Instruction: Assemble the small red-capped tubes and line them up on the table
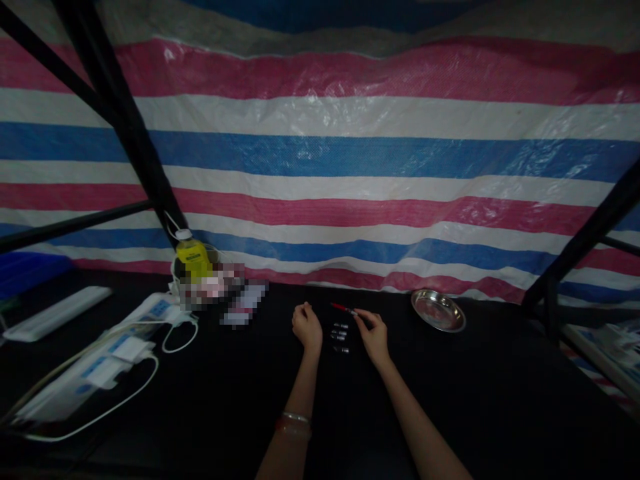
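Note:
My right hand [373, 330] pinches the near end of a slim red pen-like object [343, 307], between thumb and fingertips. Its red part points up and to the left, and a pale section shows by my fingers; its exact kind is not clear. Opposite it, my left hand [307, 327] is curled closed above the black table, and whatever it may hold is hidden. Between the two hands several small clear, shiny pieces [341, 338] lie in a short column on the tabletop, too dark to name.
A round shiny metal dish [439, 311] sits at the back right. On the left are white power strips [107, 360] with cables, a yellow bottle [194, 257] and a blurred flat packet [245, 303]. Black frame poles [135, 147] and a striped tarp [350, 160] enclose the table.

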`<state>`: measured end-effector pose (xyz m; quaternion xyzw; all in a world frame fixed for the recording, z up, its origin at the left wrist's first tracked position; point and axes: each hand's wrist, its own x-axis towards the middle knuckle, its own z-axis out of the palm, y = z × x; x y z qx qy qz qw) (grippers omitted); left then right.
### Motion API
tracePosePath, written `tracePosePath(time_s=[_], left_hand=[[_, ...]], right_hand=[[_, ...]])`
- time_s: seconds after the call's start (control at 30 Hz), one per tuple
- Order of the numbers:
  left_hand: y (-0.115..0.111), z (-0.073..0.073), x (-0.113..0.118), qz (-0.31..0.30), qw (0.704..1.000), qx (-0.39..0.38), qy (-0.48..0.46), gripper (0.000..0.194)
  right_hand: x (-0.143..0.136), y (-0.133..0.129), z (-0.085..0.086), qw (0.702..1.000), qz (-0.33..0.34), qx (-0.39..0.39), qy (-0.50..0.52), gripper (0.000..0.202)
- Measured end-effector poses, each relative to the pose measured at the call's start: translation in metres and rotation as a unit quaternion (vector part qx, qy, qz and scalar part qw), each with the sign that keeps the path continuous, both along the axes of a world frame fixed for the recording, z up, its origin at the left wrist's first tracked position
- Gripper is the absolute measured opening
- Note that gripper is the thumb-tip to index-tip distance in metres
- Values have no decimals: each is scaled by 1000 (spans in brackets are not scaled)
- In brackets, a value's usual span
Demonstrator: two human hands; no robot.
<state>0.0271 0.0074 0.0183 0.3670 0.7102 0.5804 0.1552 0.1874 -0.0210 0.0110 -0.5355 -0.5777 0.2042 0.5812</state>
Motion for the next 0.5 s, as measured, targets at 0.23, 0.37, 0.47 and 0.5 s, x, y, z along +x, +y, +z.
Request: tracePosePath(time_s=[0.23, 0.37, 0.47, 0.5], left_hand=[[7, -8, -3, 5, 997, 10, -72, 18], [9, -9, -7, 5, 995, 28, -93, 16], [11, -10, -9, -2, 993, 35, -109, 16], [11, -10, -10, -6, 993, 36, -113, 16]], right_hand=[[4, 7, -15, 997, 18, -4, -72, 22], [5, 9, -20, 992, 0, 5, -124, 21], [4, 8, -23, 990, -10, 10, -141, 22], [4, 8, -22, 990, -8, 8, -141, 23]])
